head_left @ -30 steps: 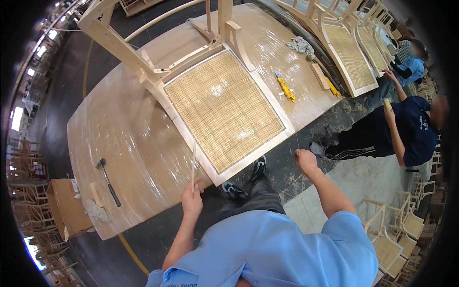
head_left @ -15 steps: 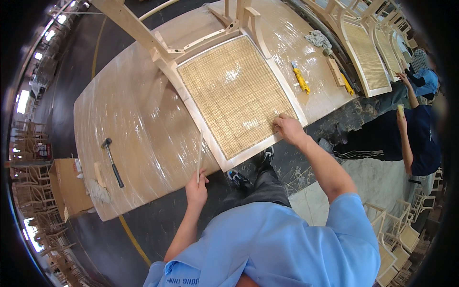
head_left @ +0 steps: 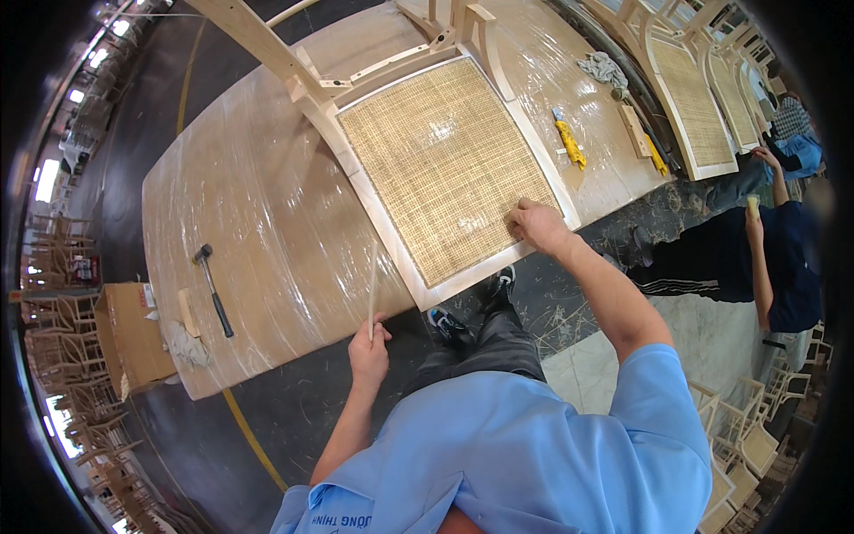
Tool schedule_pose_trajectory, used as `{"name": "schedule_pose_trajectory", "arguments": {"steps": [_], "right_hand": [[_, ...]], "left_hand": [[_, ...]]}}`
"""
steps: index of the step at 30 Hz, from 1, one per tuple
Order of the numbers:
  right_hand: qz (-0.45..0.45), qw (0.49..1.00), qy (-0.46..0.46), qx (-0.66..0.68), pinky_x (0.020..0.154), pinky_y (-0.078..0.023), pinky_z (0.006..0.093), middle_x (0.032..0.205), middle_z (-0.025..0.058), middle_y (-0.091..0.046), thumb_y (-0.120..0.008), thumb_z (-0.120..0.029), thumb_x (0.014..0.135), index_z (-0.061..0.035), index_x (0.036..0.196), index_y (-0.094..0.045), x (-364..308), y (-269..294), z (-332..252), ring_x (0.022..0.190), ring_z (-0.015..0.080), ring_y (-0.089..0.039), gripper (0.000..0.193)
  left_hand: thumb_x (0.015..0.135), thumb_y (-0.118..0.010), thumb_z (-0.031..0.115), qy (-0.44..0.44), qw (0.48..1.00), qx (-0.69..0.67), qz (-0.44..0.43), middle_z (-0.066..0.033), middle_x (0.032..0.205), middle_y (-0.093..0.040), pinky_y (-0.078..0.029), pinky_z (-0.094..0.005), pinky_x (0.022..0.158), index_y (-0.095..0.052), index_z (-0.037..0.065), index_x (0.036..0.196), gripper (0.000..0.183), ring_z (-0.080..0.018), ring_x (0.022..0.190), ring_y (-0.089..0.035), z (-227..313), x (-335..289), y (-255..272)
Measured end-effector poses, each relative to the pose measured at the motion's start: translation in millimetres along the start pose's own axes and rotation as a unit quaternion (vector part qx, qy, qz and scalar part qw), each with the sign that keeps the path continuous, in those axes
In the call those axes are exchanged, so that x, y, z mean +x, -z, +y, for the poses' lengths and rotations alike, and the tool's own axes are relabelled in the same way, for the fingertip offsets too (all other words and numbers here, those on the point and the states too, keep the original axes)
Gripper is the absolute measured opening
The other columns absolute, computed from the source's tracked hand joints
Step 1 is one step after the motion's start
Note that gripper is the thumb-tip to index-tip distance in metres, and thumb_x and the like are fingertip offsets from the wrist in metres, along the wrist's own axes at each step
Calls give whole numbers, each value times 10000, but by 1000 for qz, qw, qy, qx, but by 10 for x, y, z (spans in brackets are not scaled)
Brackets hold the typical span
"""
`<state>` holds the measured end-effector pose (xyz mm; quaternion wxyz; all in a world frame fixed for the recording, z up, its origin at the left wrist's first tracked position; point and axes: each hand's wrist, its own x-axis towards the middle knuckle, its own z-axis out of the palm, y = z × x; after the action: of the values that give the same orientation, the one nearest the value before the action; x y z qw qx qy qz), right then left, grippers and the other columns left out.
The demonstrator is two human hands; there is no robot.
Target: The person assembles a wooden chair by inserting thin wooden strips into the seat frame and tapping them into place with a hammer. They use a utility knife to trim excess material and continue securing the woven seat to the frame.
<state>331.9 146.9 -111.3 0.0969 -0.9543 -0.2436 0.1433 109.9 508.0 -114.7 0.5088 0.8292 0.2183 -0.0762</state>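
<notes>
A wooden chair with a woven cane seat panel lies on the plastic-wrapped table, its pale frame reaching past the near edge. My left hand is closed around the lower end of a thin pale strip, which points up beside the seat frame's left edge. On the near right part of the cane rests my right hand, fingers curled down at the border of the panel. Whether those fingers pinch anything is hidden by the hand.
A hammer and a wooden piece lie on the table's left. To the right are a yellow-handled tool, a grey rag and a wood block. More cane-seated chairs and two people stand beyond. A cardboard box sits left.
The whole view has shifted slightly, moving the chair and table a little up and right in the picture. Both hands keep nearly the same places and grips.
</notes>
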Motion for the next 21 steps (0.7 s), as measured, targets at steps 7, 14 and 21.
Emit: {"name": "schedule_pose_trajectory", "arguments": {"steps": [7, 14, 21], "right_hand": [[-5, 997, 19, -71, 789, -577, 428, 1039, 107, -616, -592, -107, 880, -84, 1033, -649, -2, -46, 3, 969, 319, -680, 165], [19, 999, -20, -27, 782, -573, 455, 1039, 133, -613, -605, -100, 886, -40, 1036, -605, -263, -55, -119, 949, 341, -683, 162], [-6, 995, -52, 82, 779, -545, 486, 931, 173, -653, -631, -164, 902, -49, 966, -624, -854, -379, -401, 895, 384, -672, 132]], "left_hand": [[1033, -513, 176, -13, 1000, 9, -9, -67, 782, -659, -511, -311, 756, -673, 24, 1210, 283, -163, 770, -643, 19, 62, -19], [1037, -500, 181, -2, 1000, -6, -12, -64, 767, -653, -511, -311, 752, -670, 40, 1225, 290, -159, 757, -643, -31, 106, 1], [1042, -500, 182, -8, 1000, 9, -17, -66, 776, -656, -511, -305, 750, -666, 37, 1229, 288, -154, 760, -645, -17, 118, 27]]}}
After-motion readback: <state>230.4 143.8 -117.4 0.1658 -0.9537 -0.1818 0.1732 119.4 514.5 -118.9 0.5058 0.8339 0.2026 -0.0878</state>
